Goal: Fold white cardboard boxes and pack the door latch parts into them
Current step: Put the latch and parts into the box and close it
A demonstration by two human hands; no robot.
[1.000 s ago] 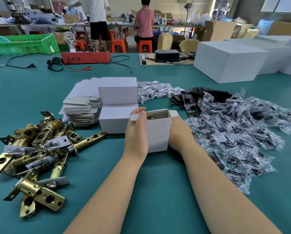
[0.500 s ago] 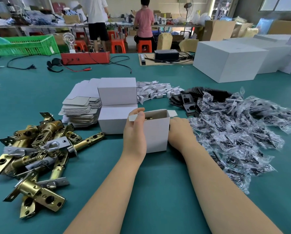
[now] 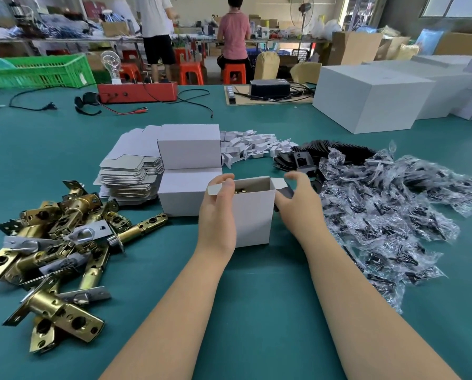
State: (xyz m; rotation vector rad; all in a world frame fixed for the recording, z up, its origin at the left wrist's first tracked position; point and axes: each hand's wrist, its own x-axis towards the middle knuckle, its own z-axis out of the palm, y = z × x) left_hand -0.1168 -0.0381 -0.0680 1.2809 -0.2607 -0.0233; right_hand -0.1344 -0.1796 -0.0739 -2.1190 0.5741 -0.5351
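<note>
green table [image 3: 256,311]: small white box [image 3: 254,215] upright, top open (brass part inside).

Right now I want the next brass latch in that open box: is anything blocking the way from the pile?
Partly. The left hand grips the open box on the side facing the latch pile; its top is uncovered.

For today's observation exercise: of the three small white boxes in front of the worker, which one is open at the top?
The nearest small white box, held by the left hand. Its top flaps stand open, showing brass inside; the two boxes stacked behind it are closed.
</note>
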